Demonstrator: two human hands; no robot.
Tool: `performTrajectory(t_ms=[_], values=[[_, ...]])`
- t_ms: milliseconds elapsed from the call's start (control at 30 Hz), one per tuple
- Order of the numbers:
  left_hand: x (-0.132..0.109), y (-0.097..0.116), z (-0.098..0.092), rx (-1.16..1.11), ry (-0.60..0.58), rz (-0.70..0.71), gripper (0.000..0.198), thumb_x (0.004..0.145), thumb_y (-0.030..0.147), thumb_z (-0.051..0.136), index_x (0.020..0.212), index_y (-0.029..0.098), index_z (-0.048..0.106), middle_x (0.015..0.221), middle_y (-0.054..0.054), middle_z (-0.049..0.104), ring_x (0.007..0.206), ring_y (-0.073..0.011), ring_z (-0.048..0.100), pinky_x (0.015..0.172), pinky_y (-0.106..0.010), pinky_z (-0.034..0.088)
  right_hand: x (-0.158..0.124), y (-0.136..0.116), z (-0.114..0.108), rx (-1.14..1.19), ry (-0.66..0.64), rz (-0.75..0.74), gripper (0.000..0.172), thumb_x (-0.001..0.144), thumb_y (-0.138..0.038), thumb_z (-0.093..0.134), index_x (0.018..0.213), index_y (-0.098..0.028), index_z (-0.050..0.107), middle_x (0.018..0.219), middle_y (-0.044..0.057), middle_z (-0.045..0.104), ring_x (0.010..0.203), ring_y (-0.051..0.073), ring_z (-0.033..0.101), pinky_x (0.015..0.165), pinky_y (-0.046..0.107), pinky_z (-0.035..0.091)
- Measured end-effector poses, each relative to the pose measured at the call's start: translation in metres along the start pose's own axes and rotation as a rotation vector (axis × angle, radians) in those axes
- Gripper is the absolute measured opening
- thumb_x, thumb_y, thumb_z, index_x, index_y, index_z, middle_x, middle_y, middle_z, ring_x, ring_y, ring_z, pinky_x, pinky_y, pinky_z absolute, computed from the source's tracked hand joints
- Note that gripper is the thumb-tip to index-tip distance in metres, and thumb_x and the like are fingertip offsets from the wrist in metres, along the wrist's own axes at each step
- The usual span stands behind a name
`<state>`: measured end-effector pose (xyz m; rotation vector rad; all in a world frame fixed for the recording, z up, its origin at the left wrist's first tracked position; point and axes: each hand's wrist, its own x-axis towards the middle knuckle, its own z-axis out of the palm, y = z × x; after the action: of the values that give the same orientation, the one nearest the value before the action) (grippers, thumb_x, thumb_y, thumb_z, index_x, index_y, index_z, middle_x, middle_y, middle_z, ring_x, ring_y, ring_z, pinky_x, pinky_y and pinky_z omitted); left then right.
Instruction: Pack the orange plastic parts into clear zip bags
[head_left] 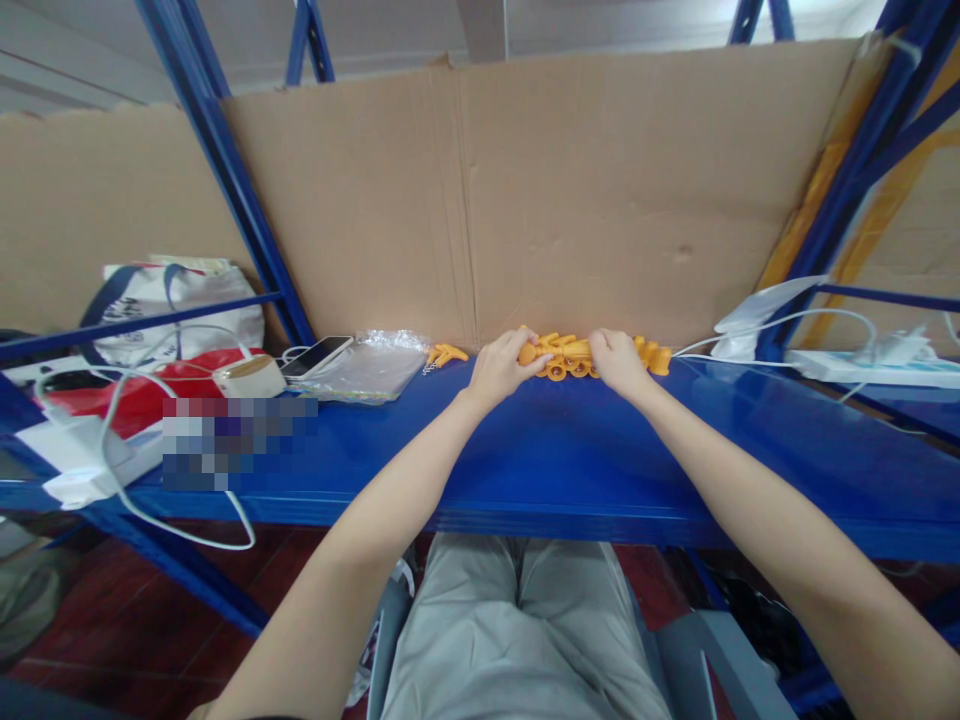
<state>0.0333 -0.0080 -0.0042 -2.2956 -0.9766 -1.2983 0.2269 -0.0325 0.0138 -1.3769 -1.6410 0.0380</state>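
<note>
A pile of small orange plastic parts (pixel 570 355) lies at the back of the blue shelf (pixel 585 450), against the cardboard sheet. My left hand (pixel 499 368) rests on the pile's left end, fingers curled around some of the orange parts. My right hand (pixel 619 360) sits on the pile's right side, fingers bent over the parts. More orange parts (pixel 654 357) show to the right of that hand. One or two stray orange parts (pixel 446 353) lie apart to the left.
A clear plastic bag (pixel 371 365), a phone (pixel 316 356) and a tape roll (pixel 250 377) lie left of the pile. A white bag (pixel 172 300), red item, charger and cables sit far left. A white power strip (pixel 862 367) and cables are at right. Blue rack posts flank the cardboard (pixel 600 190).
</note>
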Motion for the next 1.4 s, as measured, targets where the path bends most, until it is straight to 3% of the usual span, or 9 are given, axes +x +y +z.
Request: performTrajectory(t_ms=[100, 233, 333, 433, 600, 767, 1400], values=[[0.000, 0.001, -0.004, 0.069, -0.020, 0.044, 0.029, 0.086, 0.045, 0.060, 0.099, 0.019, 0.060, 0.091, -0.005, 0.064, 0.084, -0.0162, 0.063, 0.073, -0.024, 0.047, -0.003, -0.004, -0.001, 0.217, -0.124, 0.198, 0.035, 0.088, -0.029, 0.039, 0.053, -0.022, 0.038, 0.044, 0.001, 0.038, 0.044, 0.013, 0.037, 0.048, 0.028, 0.030], [-0.001, -0.002, -0.003, 0.095, -0.063, 0.077, 0.033, 0.087, 0.047, 0.057, 0.104, 0.020, 0.060, 0.093, -0.006, 0.063, 0.085, -0.0164, 0.063, 0.072, -0.024, 0.048, -0.007, -0.007, -0.001, 0.462, -0.323, 0.471, 0.040, 0.089, -0.041, 0.042, 0.054, -0.021, 0.038, 0.038, -0.003, 0.028, 0.034, 0.007, 0.022, 0.037, 0.023, 0.015], [-0.002, -0.008, 0.001, 0.054, -0.071, 0.049, 0.029, 0.086, 0.045, 0.059, 0.102, 0.020, 0.059, 0.095, -0.005, 0.064, 0.087, -0.0172, 0.063, 0.075, -0.026, 0.049, -0.007, -0.007, -0.001, 0.545, -0.391, 0.496, 0.045, 0.085, -0.055, 0.050, 0.057, -0.021, 0.042, 0.037, -0.005, 0.029, 0.033, 0.004, 0.019, 0.035, 0.020, 0.010], [-0.002, -0.013, 0.005, 0.004, -0.062, 0.005, 0.025, 0.084, 0.040, 0.063, 0.097, 0.020, 0.058, 0.096, -0.005, 0.065, 0.089, -0.0177, 0.063, 0.077, -0.027, 0.049, -0.007, -0.008, -0.004, 0.610, -0.452, 0.425, 0.047, 0.083, -0.062, 0.053, 0.061, -0.020, 0.047, 0.041, -0.004, 0.038, 0.033, 0.003, 0.023, 0.034, 0.018, 0.013], [-0.003, -0.017, 0.005, -0.044, -0.053, -0.059, 0.023, 0.083, 0.039, 0.064, 0.095, 0.021, 0.057, 0.096, -0.005, 0.066, 0.088, -0.0178, 0.063, 0.078, -0.028, 0.048, -0.007, -0.012, -0.011, 0.703, -0.428, 0.400, 0.027, 0.085, -0.041, 0.062, 0.073, -0.019, 0.053, 0.053, -0.002, 0.052, 0.035, 0.005, 0.035, 0.034, 0.019, 0.024], [-0.003, -0.020, 0.006, -0.039, -0.086, -0.107, 0.022, 0.083, 0.040, 0.063, 0.094, 0.022, 0.056, 0.096, -0.004, 0.066, 0.089, -0.0183, 0.063, 0.078, -0.029, 0.048, -0.005, -0.012, -0.011, 0.772, -0.392, 0.458, 0.007, 0.088, -0.021, 0.056, 0.082, -0.017, 0.055, 0.058, -0.001, 0.056, 0.039, 0.007, 0.041, 0.037, 0.019, 0.032], [0.002, -0.029, 0.008, 0.023, -0.206, -0.100, 0.023, 0.087, 0.040, 0.059, 0.100, 0.021, 0.057, 0.101, -0.004, 0.065, 0.094, -0.0191, 0.063, 0.077, -0.029, 0.047, 0.000, -0.003, 0.000, 0.751, -0.275, 0.412, 0.006, 0.081, -0.020, 0.062, 0.078, -0.018, 0.057, 0.055, -0.003, 0.056, 0.040, 0.007, 0.040, 0.039, 0.020, 0.034]])
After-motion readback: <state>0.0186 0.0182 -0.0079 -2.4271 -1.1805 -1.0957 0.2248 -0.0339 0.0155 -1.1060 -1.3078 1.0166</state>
